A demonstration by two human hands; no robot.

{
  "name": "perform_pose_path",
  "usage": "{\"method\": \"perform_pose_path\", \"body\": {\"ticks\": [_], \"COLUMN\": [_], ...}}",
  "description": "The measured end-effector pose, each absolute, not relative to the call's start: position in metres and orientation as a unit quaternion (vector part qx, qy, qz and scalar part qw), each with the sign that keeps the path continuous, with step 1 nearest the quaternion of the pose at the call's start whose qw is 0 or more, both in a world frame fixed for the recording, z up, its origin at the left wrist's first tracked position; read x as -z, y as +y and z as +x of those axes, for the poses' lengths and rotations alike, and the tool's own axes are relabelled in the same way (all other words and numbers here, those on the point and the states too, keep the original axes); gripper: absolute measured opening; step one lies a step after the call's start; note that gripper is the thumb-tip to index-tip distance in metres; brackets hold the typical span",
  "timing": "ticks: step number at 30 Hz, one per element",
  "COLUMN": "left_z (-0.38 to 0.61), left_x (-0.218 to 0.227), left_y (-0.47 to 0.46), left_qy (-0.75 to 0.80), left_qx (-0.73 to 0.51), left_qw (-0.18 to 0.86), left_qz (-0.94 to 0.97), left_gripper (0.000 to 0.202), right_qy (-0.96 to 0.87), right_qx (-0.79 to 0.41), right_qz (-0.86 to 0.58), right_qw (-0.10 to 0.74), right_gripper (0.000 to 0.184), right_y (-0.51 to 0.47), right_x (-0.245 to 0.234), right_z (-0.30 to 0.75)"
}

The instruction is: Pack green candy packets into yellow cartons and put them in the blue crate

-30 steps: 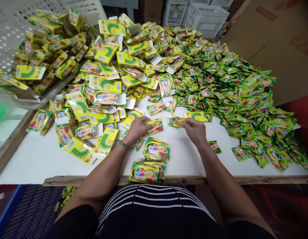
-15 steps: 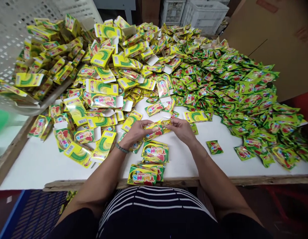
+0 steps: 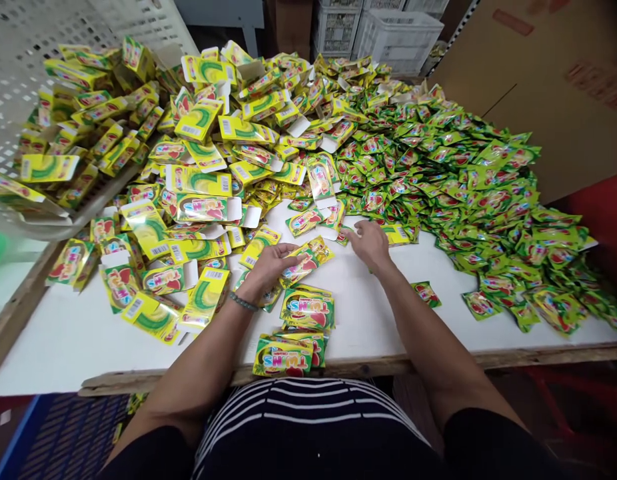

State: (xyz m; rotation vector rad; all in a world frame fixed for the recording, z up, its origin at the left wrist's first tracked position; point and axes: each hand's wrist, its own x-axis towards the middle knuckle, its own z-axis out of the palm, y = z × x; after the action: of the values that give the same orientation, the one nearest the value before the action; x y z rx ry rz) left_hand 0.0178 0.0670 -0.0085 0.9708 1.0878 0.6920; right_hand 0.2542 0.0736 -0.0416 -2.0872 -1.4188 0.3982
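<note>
My left hand point(image 3: 267, 269) is closed on a small yellow-green candy box point(image 3: 304, 262), which tilts up to the right. Its right end looks yellow and crumpled; whether that is a flap or a wrapper I cannot tell. To the right, my right hand point(image 3: 371, 245) has its fingers apart and curled, close to a small green sachet point(image 3: 342, 236) at the pile's near edge. I see nothing held in it. Below the hands lie a stack of flat candy boxes point(image 3: 308, 307) and a second stack point(image 3: 282, 353) by the table's front edge.
Loose yellow boxes point(image 3: 198, 180) are heaped at the left, some with white flaps raised. A white perforated basket point(image 3: 153, 20) full of boxes leans there. Green sachets point(image 3: 438, 173) form a large pile at the right. A cardboard carton point(image 3: 553, 87) stands behind it.
My right hand has let go of the box's right end and moved slightly up and right. The left hand keeps the box, now more tilted. The whole view has shifted slightly.
</note>
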Motion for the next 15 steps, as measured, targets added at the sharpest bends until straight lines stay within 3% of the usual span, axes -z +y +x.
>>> {"method": "perform_pose_path", "body": {"ticks": [3,5,12,15], "left_z": [0.015,0.012,0.008,0.009], "left_x": [0.011,0.014,0.021,0.019], "left_y": [0.069,0.07,0.072,0.071], "left_qy": [0.496,0.502,0.498,0.478], "left_qx": [-0.313,-0.321,-0.332,-0.32], "left_qw": [0.675,0.664,0.652,0.651], "left_qz": [0.448,0.452,0.466,0.495], "left_gripper": [0.043,0.043,0.048,0.047], "right_qy": [-0.546,-0.532,-0.437,-0.478], "right_qx": [-0.121,-0.145,-0.293,-0.399], "right_qz": [-0.793,-0.796,-0.674,-0.591], "right_qw": [0.239,0.251,0.519,0.513], "right_gripper": [0.029,0.026,0.04,0.036], "right_y": [0.079,0.075,0.059,0.057], "right_x": [0.052,0.054,0.03,0.024], "right_z": [0.255,0.256,0.265,0.246]}}
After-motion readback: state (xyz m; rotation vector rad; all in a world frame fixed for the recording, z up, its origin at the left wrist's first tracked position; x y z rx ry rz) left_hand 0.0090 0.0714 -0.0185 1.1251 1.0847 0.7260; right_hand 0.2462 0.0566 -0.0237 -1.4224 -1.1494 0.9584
